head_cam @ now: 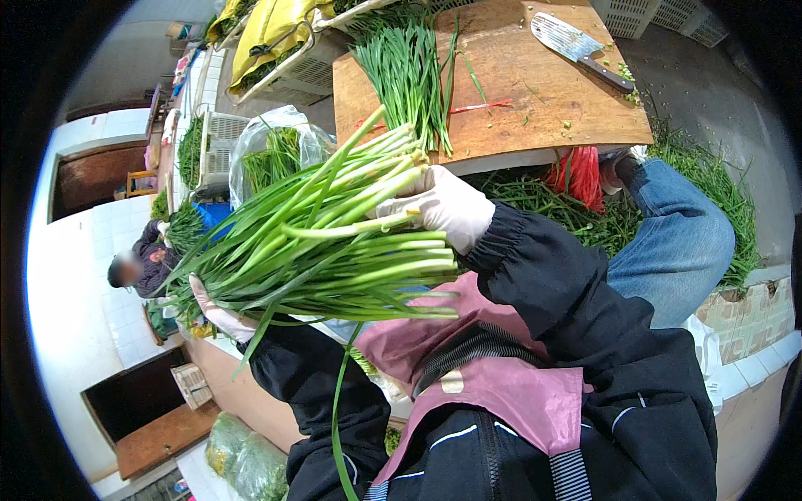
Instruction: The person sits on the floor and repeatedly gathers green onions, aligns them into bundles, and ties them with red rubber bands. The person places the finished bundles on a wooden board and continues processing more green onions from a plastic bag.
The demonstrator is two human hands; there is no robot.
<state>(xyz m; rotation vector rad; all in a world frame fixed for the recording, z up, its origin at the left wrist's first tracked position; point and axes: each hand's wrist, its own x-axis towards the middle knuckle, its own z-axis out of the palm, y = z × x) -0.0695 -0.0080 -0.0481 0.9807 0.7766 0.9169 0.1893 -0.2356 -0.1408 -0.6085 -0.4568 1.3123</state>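
A thick bundle of what look like garlic chives (326,250) lies across both my gloved hands, pale cut ends to the right and leaf tips to the left. My left hand (222,313) supports the leafy part from below, its fingers partly hidden by leaves. At the stalk ends, my right hand (448,203) grips some of the upper stalks; its fingertips are partly covered. One long leaf (338,413) dangles over my left sleeve. Beyond the bundle, a second pile of chives (410,81) rests on a wooden board (501,81).
A cleaver (579,50) lies at the board's far right, near a red tie strip (479,106). Red plastic strands (579,178) hang below its edge, above scattered greens (708,200). A clear bag of greens (276,150) and crates (219,147) stand left. Another person (147,263) sits farther left.
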